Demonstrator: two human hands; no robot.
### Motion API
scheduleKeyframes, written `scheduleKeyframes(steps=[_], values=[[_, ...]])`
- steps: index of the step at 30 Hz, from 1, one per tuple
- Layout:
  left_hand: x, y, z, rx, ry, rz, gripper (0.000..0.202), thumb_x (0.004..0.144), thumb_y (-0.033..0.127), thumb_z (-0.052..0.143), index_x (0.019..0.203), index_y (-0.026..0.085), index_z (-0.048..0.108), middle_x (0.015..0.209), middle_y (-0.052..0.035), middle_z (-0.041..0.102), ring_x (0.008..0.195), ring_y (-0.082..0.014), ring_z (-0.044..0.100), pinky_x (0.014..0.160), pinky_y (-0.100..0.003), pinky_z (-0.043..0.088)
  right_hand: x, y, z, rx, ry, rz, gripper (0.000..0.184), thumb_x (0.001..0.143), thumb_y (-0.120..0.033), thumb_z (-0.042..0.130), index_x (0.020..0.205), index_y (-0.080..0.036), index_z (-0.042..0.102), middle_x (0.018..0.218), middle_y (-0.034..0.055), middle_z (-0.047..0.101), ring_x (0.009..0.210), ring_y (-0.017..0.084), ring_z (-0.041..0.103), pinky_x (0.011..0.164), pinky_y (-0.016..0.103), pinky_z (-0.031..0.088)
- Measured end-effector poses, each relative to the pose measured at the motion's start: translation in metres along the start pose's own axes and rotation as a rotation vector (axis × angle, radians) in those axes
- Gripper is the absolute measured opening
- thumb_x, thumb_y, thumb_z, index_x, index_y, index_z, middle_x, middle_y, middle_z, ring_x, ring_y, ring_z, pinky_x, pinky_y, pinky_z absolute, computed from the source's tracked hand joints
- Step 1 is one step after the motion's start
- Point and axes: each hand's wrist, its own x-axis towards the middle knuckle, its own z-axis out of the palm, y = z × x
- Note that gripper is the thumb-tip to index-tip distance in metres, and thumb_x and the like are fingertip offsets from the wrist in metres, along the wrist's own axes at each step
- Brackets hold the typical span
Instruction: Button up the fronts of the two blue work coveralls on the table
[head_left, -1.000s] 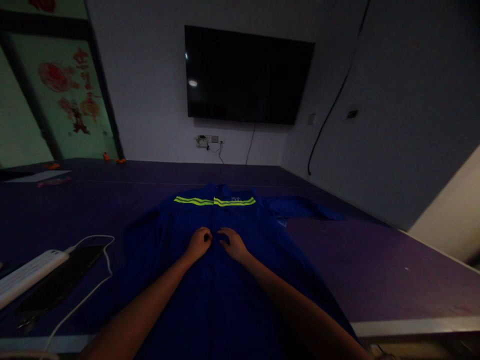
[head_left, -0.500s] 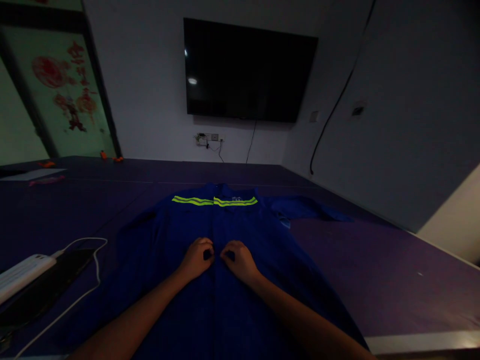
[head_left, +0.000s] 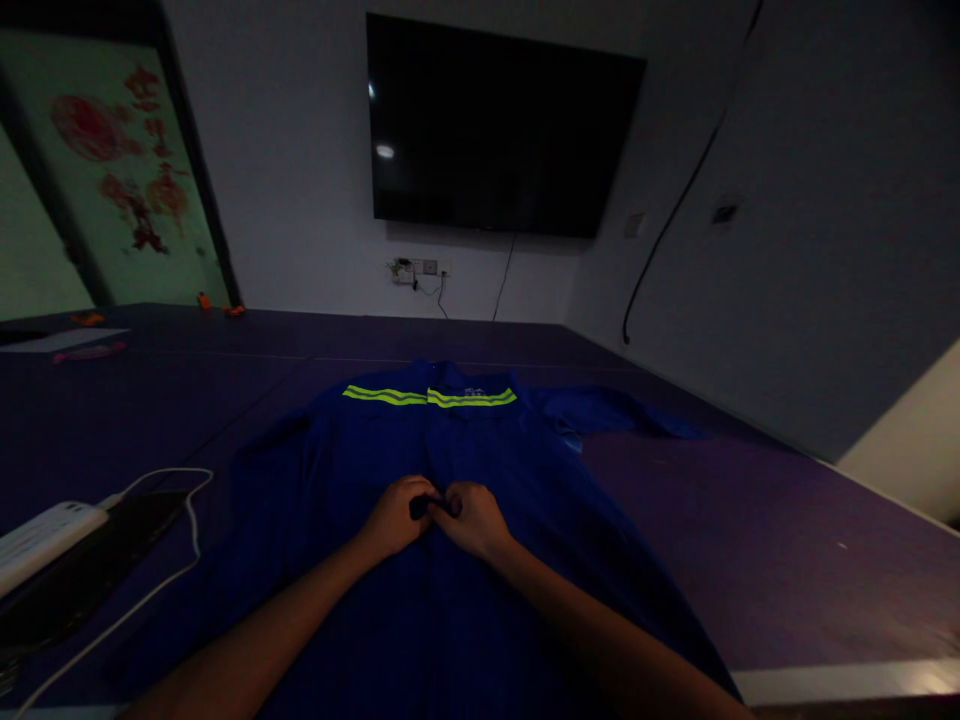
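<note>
A blue work jacket [head_left: 480, 460] with yellow reflective stripes across the chest lies flat on a dark purple table [head_left: 750, 520], collar away from me. My left hand [head_left: 396, 517] and my right hand [head_left: 472, 518] rest side by side at the middle of the jacket's front. Both have curled fingers pinching the fabric along the front opening, and their fingertips meet there. The jacket's right sleeve stretches out toward the far right.
A white power strip [head_left: 41, 532] with a white cable [head_left: 161, 585] and a dark flat object [head_left: 90, 570] lie at the left near the table edge. A wall-mounted black screen [head_left: 499, 130] hangs ahead. Small orange items sit at the far left.
My hands have drawn together at the jacket's front opening until their fingertips touch. The view has tilted slightly.
</note>
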Motion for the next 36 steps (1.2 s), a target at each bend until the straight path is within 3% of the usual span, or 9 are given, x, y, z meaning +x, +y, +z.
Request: scheduleKeyframes(steps=[5,10,12,15,18,28,36], values=[[0.007,-0.006,0.002,-0.101,0.028,-0.131,0.028,0.058,0.006,0.054,0.083,0.016,0.063,0.085,-0.0025,0.065,0.081,-0.0134,0.058,0.076,-0.024,0.045,0.004,0.011,-0.003,0.138,-0.092,-0.027,0.007,0.065,-0.02,0.054,0.062,-0.018,0.06,0.053,-0.0026,0.057,0.049,0.009,0.05,0.046,0.018,0.028],[0.02,-0.002,0.005,-0.06,-0.041,-0.327,0.029,0.055,0.001,0.054,0.079,0.012,0.063,0.079,-0.0031,0.065,0.073,-0.0128,0.059,0.068,-0.023,0.045,0.005,0.017,-0.006,0.248,-0.118,-0.026,0.01,0.065,-0.018,0.053,0.066,-0.016,0.063,0.052,-0.0031,0.056,0.047,0.008,0.047,0.044,0.018,0.028],[0.02,-0.001,0.005,0.018,-0.011,-0.353,0.027,0.055,0.001,0.055,0.078,0.012,0.064,0.077,-0.0028,0.064,0.071,-0.0125,0.058,0.065,-0.023,0.045,0.004,0.017,-0.006,0.302,-0.11,-0.023,0.01,0.065,-0.019,0.053,0.068,-0.015,0.063,0.053,-0.0031,0.056,0.047,0.008,0.047,0.044,0.017,0.029],[0.015,-0.003,0.002,0.112,0.054,-0.3,0.018,0.056,0.009,0.061,0.073,0.014,0.065,0.077,-0.002,0.061,0.07,-0.0124,0.056,0.063,-0.022,0.044,0.003,0.016,-0.005,0.366,-0.095,-0.021,0.01,0.066,-0.02,0.054,0.069,-0.016,0.063,0.055,-0.0034,0.056,0.047,0.007,0.047,0.044,0.017,0.029],[0.01,-0.007,-0.002,0.097,0.037,-0.242,0.01,0.058,0.016,0.064,0.068,0.014,0.065,0.076,-0.0015,0.058,0.069,-0.012,0.055,0.062,-0.022,0.044,0.003,0.015,-0.003,0.397,-0.083,-0.019,0.01,0.066,-0.02,0.055,0.069,-0.015,0.062,0.053,-0.0036,0.054,0.047,0.007,0.045,0.043,0.017,0.028],[0.01,-0.001,-0.001,0.088,0.001,-0.232,0.014,0.059,0.011,0.06,0.072,0.014,0.064,0.074,-0.0007,0.055,0.066,-0.0108,0.051,0.061,-0.022,0.04,-0.002,0.01,-0.006,0.371,-0.062,-0.024,0.011,0.069,-0.023,0.055,0.068,-0.015,0.062,0.053,-0.0028,0.054,0.046,0.008,0.045,0.043,0.018,0.028],[0.009,0.001,-0.006,0.104,-0.08,-0.189,0.009,0.062,0.01,0.055,0.063,0.015,0.063,0.074,-0.0006,0.054,0.065,-0.0109,0.051,0.061,-0.022,0.038,0.0,0.011,-0.004,0.326,-0.064,-0.01,0.014,0.07,-0.026,0.056,0.071,-0.015,0.064,0.056,-0.0013,0.059,0.046,0.008,0.048,0.043,0.018,0.03]])
